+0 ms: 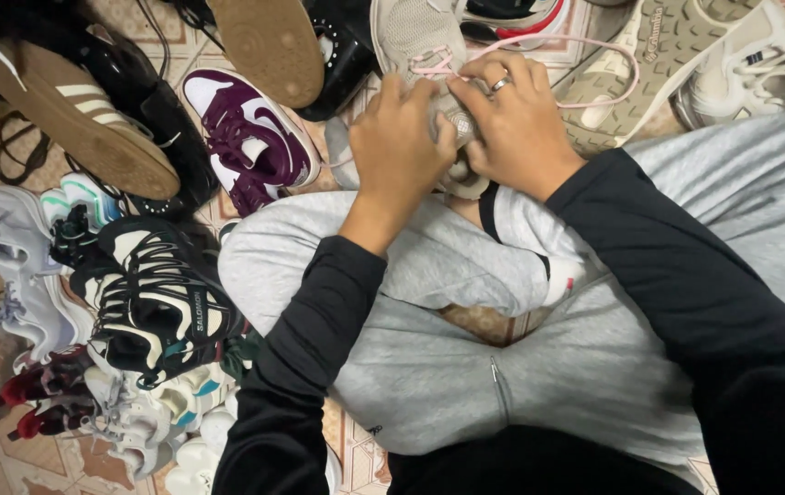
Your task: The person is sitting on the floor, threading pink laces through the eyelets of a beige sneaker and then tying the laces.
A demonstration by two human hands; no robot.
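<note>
Closely, we grip one grey sneaker (pixel 415 41) over our crossed legs.
Nearest us, our left hand (pixel 397 147) and ringed right hand (pixel 516 124) clamp together on its heel end, a pink lace (pixel 576 44) looping beyond; farther left lie a purple sneaker (pixel 250 137) and a tan-soled shoe (pixel 76 115).

Shoes crowd three sides of the left hand (pixel 399 137) and right hand (pixel 514 124): a purple sneaker (pixel 250 137) just left, a brown sole (pixel 269 41) beyond, a tan sole (pixel 649 64) right. Only the grey-trousered legs (pixel 429 266) below give passage.
</note>
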